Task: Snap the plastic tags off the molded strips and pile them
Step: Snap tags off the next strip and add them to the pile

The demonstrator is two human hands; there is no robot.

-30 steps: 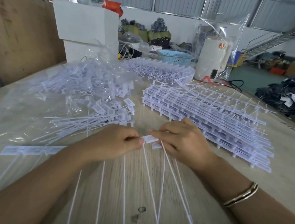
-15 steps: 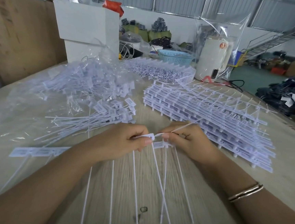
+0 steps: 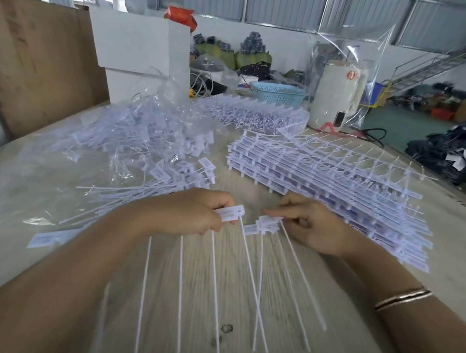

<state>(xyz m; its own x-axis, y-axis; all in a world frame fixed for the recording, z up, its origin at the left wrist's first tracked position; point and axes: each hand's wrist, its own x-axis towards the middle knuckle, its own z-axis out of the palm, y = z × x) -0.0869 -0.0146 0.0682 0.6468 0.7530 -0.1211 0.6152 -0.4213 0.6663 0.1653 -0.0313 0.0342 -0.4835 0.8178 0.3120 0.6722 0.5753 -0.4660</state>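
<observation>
Head view, frame centre: left hand (image 3: 192, 215) pinches 1 freed tag (image 3: 230, 213) by its flat head; right hand (image 3: 310, 225) pinches the strip remnant (image 3: 267, 225). The tags look light, thin and brittle at the joints, their tails whippy; best gripped at the heads.

Tags (image 3: 230, 214): white moulded plastic, matt, with thin smooth tails. Stacked strips (image 3: 329, 190): same plastic. Bag (image 3: 58, 161): clear glossy film (crinkled). Table (image 3: 244, 290): pale wood-grain, matt. Bangle (image 3: 403, 298): shiny metal. Basket (image 3: 277, 91): blue perforated plastic.
</observation>
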